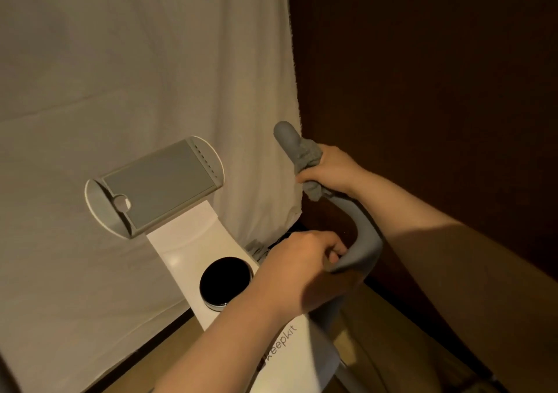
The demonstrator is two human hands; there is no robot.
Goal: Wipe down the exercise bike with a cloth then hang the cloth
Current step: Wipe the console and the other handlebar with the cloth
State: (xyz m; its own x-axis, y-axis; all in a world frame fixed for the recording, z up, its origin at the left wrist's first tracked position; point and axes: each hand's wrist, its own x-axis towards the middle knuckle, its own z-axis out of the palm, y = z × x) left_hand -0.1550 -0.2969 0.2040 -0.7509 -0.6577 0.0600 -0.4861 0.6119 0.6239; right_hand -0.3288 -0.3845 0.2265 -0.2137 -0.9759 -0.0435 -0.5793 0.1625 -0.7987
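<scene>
The white exercise bike (187,241) stands in front of me, with a grey tablet holder (157,186) on top and a round black dial (225,281) below it. Its grey padded handlebar (365,232) curves up on the right. My right hand (332,169) grips a grey cloth (308,154) wrapped around the handlebar's upper part, just below its tip. My left hand (302,269) holds the lower bend of the same handlebar, fingers curled under it. A bit of grey fabric (256,247) shows behind my left hand.
A pale curtain (120,75) hangs right behind the bike. A dark wooden wall (437,90) runs close along the right side of the handlebar. Wooden floor (377,317) shows below.
</scene>
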